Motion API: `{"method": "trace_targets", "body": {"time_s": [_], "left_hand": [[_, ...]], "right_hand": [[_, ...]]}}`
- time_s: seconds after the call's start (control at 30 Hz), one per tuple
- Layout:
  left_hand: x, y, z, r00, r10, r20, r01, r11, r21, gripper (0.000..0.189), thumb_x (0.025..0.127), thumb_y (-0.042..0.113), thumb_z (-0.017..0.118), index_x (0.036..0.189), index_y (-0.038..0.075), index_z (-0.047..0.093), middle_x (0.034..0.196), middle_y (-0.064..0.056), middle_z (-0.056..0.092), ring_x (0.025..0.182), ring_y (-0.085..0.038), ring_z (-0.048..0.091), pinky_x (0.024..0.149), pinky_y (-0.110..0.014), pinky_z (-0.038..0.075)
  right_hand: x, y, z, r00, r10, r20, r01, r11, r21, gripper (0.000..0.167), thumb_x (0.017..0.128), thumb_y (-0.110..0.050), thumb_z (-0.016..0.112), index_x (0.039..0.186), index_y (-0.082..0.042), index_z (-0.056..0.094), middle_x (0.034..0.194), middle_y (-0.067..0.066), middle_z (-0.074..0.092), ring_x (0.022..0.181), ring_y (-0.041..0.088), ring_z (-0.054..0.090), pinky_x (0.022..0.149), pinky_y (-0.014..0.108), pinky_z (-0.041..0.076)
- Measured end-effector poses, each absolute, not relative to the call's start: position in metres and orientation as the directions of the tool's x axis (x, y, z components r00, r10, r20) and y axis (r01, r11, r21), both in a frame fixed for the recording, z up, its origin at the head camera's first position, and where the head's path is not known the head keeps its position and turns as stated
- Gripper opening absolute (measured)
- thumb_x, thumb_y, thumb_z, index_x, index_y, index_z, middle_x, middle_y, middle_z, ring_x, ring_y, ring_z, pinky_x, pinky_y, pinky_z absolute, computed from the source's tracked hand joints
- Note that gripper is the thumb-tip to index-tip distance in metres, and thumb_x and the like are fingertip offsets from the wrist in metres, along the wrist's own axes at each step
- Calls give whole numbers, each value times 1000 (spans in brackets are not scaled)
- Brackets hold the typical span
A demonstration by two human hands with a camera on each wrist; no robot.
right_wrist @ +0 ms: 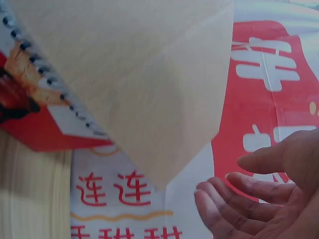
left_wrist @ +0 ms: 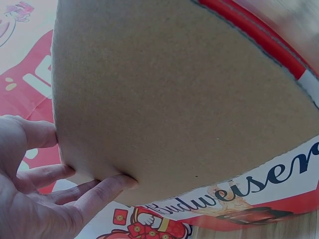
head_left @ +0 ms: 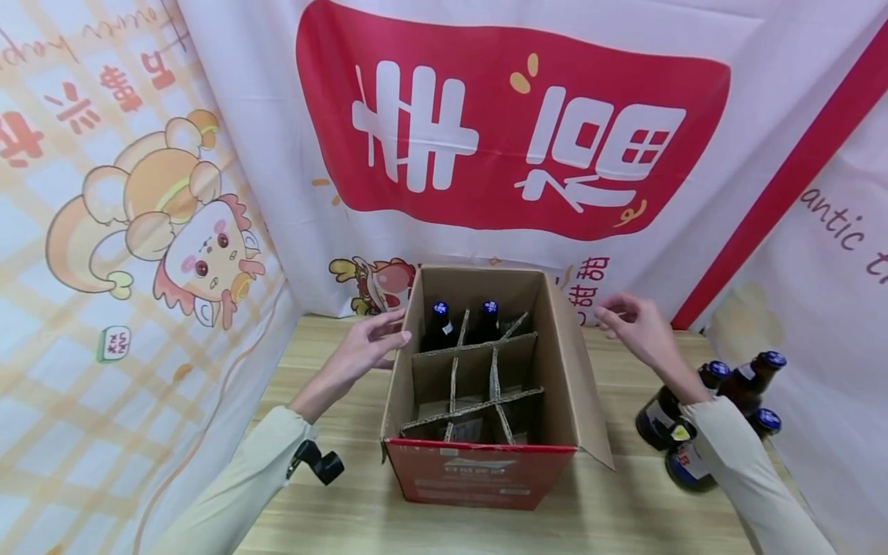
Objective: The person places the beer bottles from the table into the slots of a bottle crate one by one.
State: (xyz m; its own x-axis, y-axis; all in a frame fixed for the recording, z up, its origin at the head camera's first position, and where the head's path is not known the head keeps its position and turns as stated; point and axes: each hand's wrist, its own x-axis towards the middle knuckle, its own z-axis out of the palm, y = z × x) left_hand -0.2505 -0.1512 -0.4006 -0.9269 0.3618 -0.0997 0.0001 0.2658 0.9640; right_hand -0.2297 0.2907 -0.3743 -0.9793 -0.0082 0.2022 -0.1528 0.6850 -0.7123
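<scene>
A red cardboard Budweiser box (head_left: pixel 479 478) stands upright on the table, its top uncovered. Cardboard dividers (head_left: pixel 475 362) split its inside. Two dark beer bottles with blue caps sit in the far row, one in the left compartment (head_left: pixel 440 312) and one in the middle (head_left: pixel 489 312). At the box's left side, my left hand (head_left: pixel 368 339) touches the brown flap (left_wrist: pixel 174 104) with its fingertips; the thumb meets the flap's edge. My right hand (head_left: pixel 640 327) is apart from the right flap (head_left: pixel 579 385), loosely curled around nothing.
Several blue-capped beer bottles (head_left: pixel 659 416) stand together on the wooden table (head_left: pixel 333 509) at the right, partly hidden beneath my right forearm. Printed cloth (head_left: pixel 513 139) hangs behind the box and on both sides. A black wrist mount (head_left: pixel 319 462) is on my left sleeve.
</scene>
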Motion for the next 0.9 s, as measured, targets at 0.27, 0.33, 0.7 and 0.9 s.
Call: {"method": "trace_targets", "body": {"time_s": [0.27,0.33,0.7,0.9], "left_hand": [[-252,-151,-401,-924,370,-99,1,263,965,66,105,25,63,163,8,35,158,-28,45,136,-46,54,101,-52,58],[-252,-151,-401,-924,369,-100,1,263,965,66,106,26,63,163,8,35,158,-28,45,137,-46,54,102,-53,58],[-252,-151,-402,-926,363,-108,-10,261,965,66,105,25,63,163,9,35,158,-27,44,137,-46,54,104,-55,56],[-253,-151,-403,-925,367,-101,-6,252,968,67,105,23,62,163,7,34,159,-29,43,137,-47,53,104,-54,56]], "right_hand": [[-220,313,-380,-984,105,141,-5,786,-619,36,108,-25,59,121,7,67,112,30,70,93,37,72,72,34,65],[-217,320,-380,-983,119,137,15,806,-592,36,108,-26,59,121,6,68,112,29,70,93,38,71,76,43,66],[-197,359,-379,-986,120,114,63,910,-409,32,104,-16,59,112,14,68,108,35,69,87,41,68,66,50,61],[-186,373,-393,-978,152,144,98,940,-326,19,91,1,55,94,19,61,93,40,59,76,50,60,55,51,53]]}}
